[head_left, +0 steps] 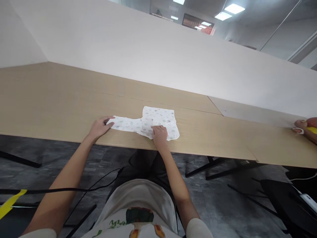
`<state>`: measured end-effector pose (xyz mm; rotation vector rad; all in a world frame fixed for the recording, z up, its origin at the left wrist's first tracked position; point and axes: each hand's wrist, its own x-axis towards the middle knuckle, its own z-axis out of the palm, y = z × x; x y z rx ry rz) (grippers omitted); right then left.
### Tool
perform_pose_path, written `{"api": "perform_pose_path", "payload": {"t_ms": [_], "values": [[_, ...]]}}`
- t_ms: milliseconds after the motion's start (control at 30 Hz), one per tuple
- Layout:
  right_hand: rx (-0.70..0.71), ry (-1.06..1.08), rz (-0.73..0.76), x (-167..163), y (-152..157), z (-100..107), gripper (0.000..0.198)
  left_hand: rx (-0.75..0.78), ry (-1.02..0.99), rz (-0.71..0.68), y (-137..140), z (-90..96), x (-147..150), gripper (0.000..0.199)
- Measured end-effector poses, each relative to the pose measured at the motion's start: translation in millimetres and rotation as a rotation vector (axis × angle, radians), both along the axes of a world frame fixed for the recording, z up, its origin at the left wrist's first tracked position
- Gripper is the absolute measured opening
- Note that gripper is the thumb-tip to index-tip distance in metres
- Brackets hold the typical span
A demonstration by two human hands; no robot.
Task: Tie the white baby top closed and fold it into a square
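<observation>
A small white baby shirt (158, 115) with a scattered small print lies flat on the wooden table. Its body is spread to the right, and one long sleeve (127, 124) stretches out to the left. At the end of that sleeve, my left hand (99, 127) holds the cuff between thumb and fingers. My right hand (160, 135) rests on the lower part of the shirt's body, palm down, with its fingers laid out on the cloth.
The long light wooden table (210, 135) runs across the view, with a white partition (158, 62) behind it. At the far right edge another person's hand (300, 125) is over the table. A black cable (74, 189) crosses below, and a dark chair (279, 198) stands lower right.
</observation>
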<state>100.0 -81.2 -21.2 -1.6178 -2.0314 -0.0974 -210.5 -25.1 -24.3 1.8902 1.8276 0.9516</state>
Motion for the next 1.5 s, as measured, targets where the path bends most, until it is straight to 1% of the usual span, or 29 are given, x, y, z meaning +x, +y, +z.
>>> {"api": "perform_pose_path", "payload": {"t_ms": [100,167,233,267,300,333,400,433,500,533,600,667,733,833,933,967,1033,1133,1200,1233,1300,1333,1367,1400,1467,1500], "values": [[0.044,0.014,0.071,-4,-9,1,0.022,0.004,-0.004,0.017,1,-2.1,-2,0.041],[0.132,0.083,0.096,-7,-27,-5,0.021,0.006,-0.045,0.019,2,-2.0,-2,0.042],[0.232,0.193,0.121,-11,-57,-20,0.026,0.011,-0.162,0.026,4,0.8,2,0.044],[0.260,0.243,0.144,-13,-75,-32,0.031,0.024,-0.236,0.028,5,3.5,8,0.046],[0.244,0.274,0.181,-16,-93,-46,0.037,0.043,-0.304,0.025,6,7.0,16,0.047],[0.202,0.288,0.246,-20,-110,-62,0.040,0.068,-0.356,0.014,8,11.1,27,0.048],[0.006,0.264,0.409,-27,-137,-96,0.042,0.127,-0.392,-0.053,13,20.6,59,0.049],[-0.109,0.254,0.454,-31,-146,-111,0.043,0.159,-0.393,-0.107,15,25.5,78,0.050],[-0.283,0.279,0.479,-35,-155,-134,0.044,0.230,-0.383,-0.228,19,34.8,121,0.048],[-0.329,0.298,0.464,-36,-155,-141,0.045,0.254,-0.347,-0.282,20,38.9,142,0.047],[-0.349,0.327,0.422,-35,-153,-146,0.046,0.244,-0.217,-0.386,19,44.9,180,0.045],[-0.341,0.318,0.407,-33,-151,-144,0.046,0.246,-0.068,-0.463,14,47.6,209,0.043],[-0.336,0.302,0.413,-31,-152,-138,0.042,0.254,0.055,-0.526,9,46.5,227,0.043],[-0.282,0.288,0.406,-29,-156,-132,0.039,0.224,0.154,-0.592,2,39.5,239,0.045],[-0.232,0.282,0.363,-30,-156,-132,0.036,0.187,0.168,-0.620,-2,30.4,244,0.046],[-0.242,0.284,0.352,-30,-156,-133,0.035,0.178,0.170,-0.624,-3,27.8,246,0.046],[-0.318,0.282,0.358,-32,-154,-135,0.035,0.161,0.195,-0.644,-4,24.2,249,0.045],[-0.459,0.262,0.366,-36,-155,-138,0.037,0.136,0.242,-0.755,-10,23.6,247,0.047],[-0.499,0.252,0.387,-35,-156,-137,0.038,0.153,0.212,-0.828,-16,24.6,233,0.046],[-0.500,0.257,0.413,-33,-156,-135,0.039,0.176,0.180,-0.840,-20,24.7,222,0.043],[-0.447,0.284,0.457,-22,-154,-123,0.041,0.238,0.115,-0.806,-27,23.5,192,0.036],[-0.389,0.301,0.448,-12,-152,-113,0.042,0.253,0.101,-0.771,-31,22.2,174,0.035],[-0.304,0.324,0.411,1,-148,-101,0.042,0.259,0.097,-0.726,-34,20.6,156,0.035],[-0.212,0.332,0.339,16,-143,-86,0.043,0.253,0.100,-0.678,-37,19.0,139,0.036],[0.017,0.374,0.124,52,-127,-55,0.038,0.225,0.122,-0.615,-43,15.9,112,0.038],[0.120,0.395,0.002,71,-117,-39,0.036,0.212,0.140,-0.599,-45,14.5,102,0.039]]}}
